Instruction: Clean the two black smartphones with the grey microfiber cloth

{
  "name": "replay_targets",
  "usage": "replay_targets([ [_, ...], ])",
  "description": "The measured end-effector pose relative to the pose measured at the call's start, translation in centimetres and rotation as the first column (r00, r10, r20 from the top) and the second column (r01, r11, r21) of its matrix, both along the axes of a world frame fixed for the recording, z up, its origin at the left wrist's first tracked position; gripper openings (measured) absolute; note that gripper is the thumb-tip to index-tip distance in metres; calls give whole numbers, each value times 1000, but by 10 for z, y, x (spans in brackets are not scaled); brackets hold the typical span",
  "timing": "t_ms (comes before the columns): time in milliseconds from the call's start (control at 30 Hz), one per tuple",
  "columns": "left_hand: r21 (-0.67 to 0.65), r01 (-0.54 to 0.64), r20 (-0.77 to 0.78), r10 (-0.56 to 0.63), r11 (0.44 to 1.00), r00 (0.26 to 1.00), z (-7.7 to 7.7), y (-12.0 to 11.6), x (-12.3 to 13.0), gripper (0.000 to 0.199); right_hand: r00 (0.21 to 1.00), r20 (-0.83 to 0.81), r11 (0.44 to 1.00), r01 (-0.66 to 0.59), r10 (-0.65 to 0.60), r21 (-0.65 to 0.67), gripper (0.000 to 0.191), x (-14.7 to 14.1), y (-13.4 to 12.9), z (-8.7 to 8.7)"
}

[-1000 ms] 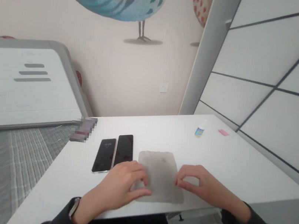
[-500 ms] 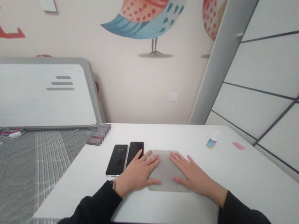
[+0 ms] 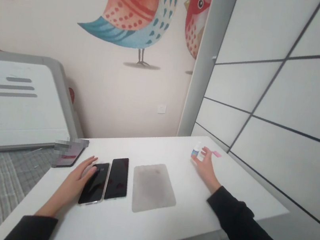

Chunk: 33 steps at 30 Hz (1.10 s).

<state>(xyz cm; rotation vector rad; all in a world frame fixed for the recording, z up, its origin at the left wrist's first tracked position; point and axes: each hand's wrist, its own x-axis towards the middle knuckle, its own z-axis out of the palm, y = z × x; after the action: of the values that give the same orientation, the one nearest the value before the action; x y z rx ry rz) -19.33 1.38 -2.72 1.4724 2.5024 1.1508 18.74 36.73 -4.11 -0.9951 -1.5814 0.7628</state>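
My right hand (image 3: 207, 169) reaches to the far right part of the table, beside a small white bottle (image 3: 195, 152) with a blue label. Its thumb and fingers are apart near the bottle; whether they touch it I cannot tell. My left hand (image 3: 78, 176) lies with fingers stretched out along the left edge of a dark phone (image 3: 94, 186), the thumb over that edge. A second dark phone (image 3: 117, 180) lies just right of the first. Flat on the table between my hands is a thin grey sheet (image 3: 154, 189) with rounded corners.
A pink slip (image 3: 216, 154) lies behind my right hand. At the white table's (image 3: 96, 226) left edge is a partly pixelated flat device (image 3: 72, 157). A white board with a grey frame (image 3: 57, 80) stands left, above a grey striped cover. White panelled doors (image 3: 301, 101) rise on the right.
Both hands have come off the grey sheet. The left hand moved left to the phone, and the right hand moved right and away to the bottle. The view has turned right.
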Motion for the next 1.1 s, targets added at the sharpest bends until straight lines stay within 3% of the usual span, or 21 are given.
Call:
replay_targets([
  [100,6,9,-39,-9,1000,999,3,2,11,57,974,-38,968,-228,225,-101,62,-18,-1,8],
  [167,-6,5,-54,-5,1000,999,4,2,15,56,909,-86,893,-416,407,-171,52,-26,-18,17],
  [267,-16,1,-64,-2,1000,998,4,1,14,55,767,-189,727,-641,613,-245,41,-28,-62,30],
  [367,-11,-9,-62,9,1000,998,3,0,13,56,642,-293,577,-766,709,-282,42,-25,-109,40],
  [500,-20,-1,-50,0,1000,999,0,0,13,56,348,-574,240,-936,741,-257,54,-22,-148,49],
  [533,-19,4,-53,-5,1000,999,0,0,14,54,304,-605,193,-951,736,-244,57,-21,-152,50],
  [567,-16,6,-56,-7,1000,998,-1,0,14,52,298,-594,187,-952,748,-242,59,-21,-153,51],
  [600,-13,7,-58,-7,1000,998,-1,0,15,51,322,-539,217,-943,778,-250,59,-20,-152,51],
  [667,-11,7,-56,-7,1000,998,-1,-1,16,49,439,-282,375,-891,853,-254,52,-19,-146,53],
  [733,-11,9,-54,-10,1000,998,-1,-1,17,49,554,105,563,-809,826,-170,44,-19,-137,53],
  [800,-16,13,-52,-14,1000,999,0,-2,18,49,575,421,655,-753,701,-61,42,-21,-130,51],
  [867,-22,17,-52,-19,1000,998,0,-2,19,49,522,606,667,-745,600,-18,43,-23,-126,47],
  [967,-31,21,-52,-23,999,998,1,-2,20,48,461,739,681,-733,491,5,42,-28,-125,38],
  [1100,-50,21,-48,-24,999,999,1,-3,20,50,507,758,713,-697,409,82,42,-30,-125,34],
])
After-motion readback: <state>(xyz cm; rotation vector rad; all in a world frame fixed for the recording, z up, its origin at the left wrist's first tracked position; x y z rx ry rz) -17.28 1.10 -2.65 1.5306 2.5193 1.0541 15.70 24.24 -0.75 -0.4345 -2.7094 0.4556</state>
